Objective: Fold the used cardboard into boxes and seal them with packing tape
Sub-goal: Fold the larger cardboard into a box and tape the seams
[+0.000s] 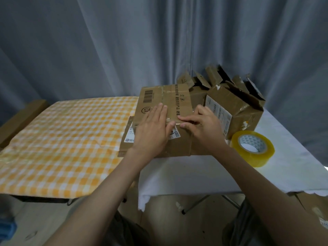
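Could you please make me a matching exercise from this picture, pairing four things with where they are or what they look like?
Things:
1. tape roll
2. left hand
3. checked cloth
4. torn boxes

Descriptions:
A. lies flat on the box being folded
B. orange and white, covers the table on the left
C. yellowish, sits on the white cloth near the right forearm
D. piled behind the right hand, flaps sticking up

Pairs: 1-C, 2-A, 3-B, 4-D
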`<move>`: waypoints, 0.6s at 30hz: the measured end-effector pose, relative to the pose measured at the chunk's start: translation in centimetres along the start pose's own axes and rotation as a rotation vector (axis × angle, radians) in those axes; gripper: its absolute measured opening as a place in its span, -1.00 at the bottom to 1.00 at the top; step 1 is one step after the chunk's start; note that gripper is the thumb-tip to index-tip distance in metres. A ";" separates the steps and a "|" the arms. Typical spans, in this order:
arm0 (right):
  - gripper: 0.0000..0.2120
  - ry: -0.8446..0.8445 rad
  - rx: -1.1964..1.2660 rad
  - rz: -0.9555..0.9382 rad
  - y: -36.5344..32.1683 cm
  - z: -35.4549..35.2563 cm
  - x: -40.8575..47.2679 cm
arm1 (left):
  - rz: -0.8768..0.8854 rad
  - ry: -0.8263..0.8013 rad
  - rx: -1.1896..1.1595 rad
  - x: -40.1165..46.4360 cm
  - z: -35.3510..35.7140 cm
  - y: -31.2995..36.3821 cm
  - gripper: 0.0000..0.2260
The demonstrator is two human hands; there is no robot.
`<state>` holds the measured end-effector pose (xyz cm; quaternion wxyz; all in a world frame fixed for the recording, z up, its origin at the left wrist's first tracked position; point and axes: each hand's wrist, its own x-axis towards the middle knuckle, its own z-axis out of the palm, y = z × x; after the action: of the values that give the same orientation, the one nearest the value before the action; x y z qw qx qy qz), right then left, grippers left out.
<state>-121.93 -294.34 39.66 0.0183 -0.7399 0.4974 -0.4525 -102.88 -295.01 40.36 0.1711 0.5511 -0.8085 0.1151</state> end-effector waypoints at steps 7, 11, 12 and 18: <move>-0.66 -0.257 -0.007 -0.046 -0.6 -0.4 2.1 | 0.063 -0.004 0.088 0.5 0.2 -1.1 -0.42; -0.74 -0.254 -0.069 -0.079 -0.4 -0.2 1.8 | 0.180 0.023 -0.025 1.2 -1.3 -3.2 -0.50; -0.72 -0.246 -0.103 -0.085 -0.4 -0.1 1.8 | 0.183 -0.005 -0.099 2.0 -1.8 -3.8 -0.50; -0.59 -0.163 -0.188 -0.128 -1.0 0.2 2.5 | 0.056 -0.203 -0.151 12.2 -0.5 -4.1 -0.46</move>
<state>-120.85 -295.81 41.60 -0.0396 -0.8030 0.4861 -0.3426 -103.01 -306.68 45.76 0.1263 0.5228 -0.8431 0.0022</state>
